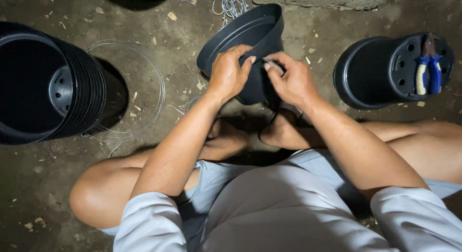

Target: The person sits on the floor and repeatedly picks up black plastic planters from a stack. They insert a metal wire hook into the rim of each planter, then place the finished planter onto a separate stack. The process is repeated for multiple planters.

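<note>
Hands grip one black pot [250,35]: left hand [230,74] clasps its wall, right hand [291,81] pinches, perhaps, wire at the rim; stacked pots [82,88] wait nearby, untouched.

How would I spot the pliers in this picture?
Look to the far right of the dirt floor, where a black pot lies on its side, apart from the one in the person's hands. The pliers rest on its holed base; their blue and yellow handles are the only bright colour around.
</note>
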